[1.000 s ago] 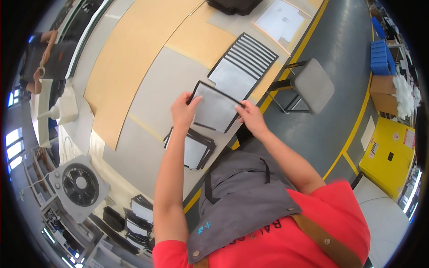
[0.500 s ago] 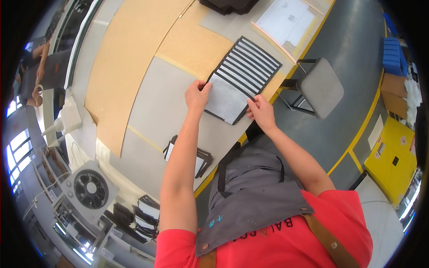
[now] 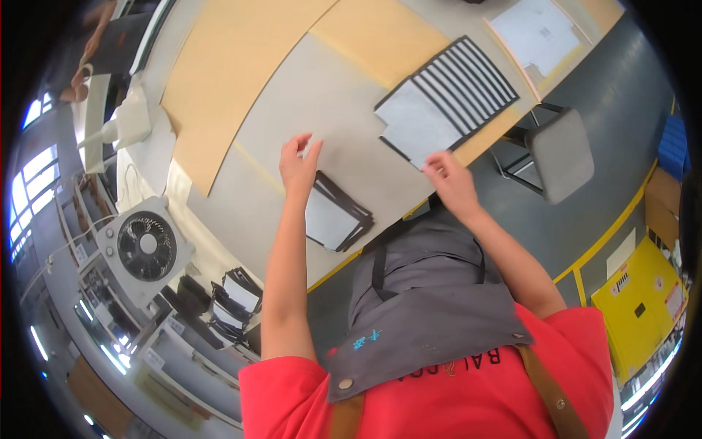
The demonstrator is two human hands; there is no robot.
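A flat row of overlapping black-edged white pieces (image 3: 468, 88) lies on the table, its far part showing as black and white stripes. The nearest piece (image 3: 417, 123) in that row shows its whole pale face. My right hand (image 3: 452, 183) is at the row's near corner, fingers loosely bent and apart, with nothing visible in them. Further left, my left hand (image 3: 297, 172) hovers with thumb and fingers spread, holding nothing. Just below and right of it sits a smaller pile of black-edged white pieces (image 3: 333, 216).
Tan sheets (image 3: 234, 66) cover the table's far left. A framed paper sheet (image 3: 537, 36) lies at the far right. Beyond the right edge stands a grey stool (image 3: 559, 155). A fan (image 3: 146, 245) and more stacked pieces (image 3: 235, 300) are at left. Another person's arm (image 3: 95, 36) shows far left.
My left hand has let go of the nearest piece and moved left and back toward the small pile. My right hand has come off the row's side edge to its near corner. The view has shifted.
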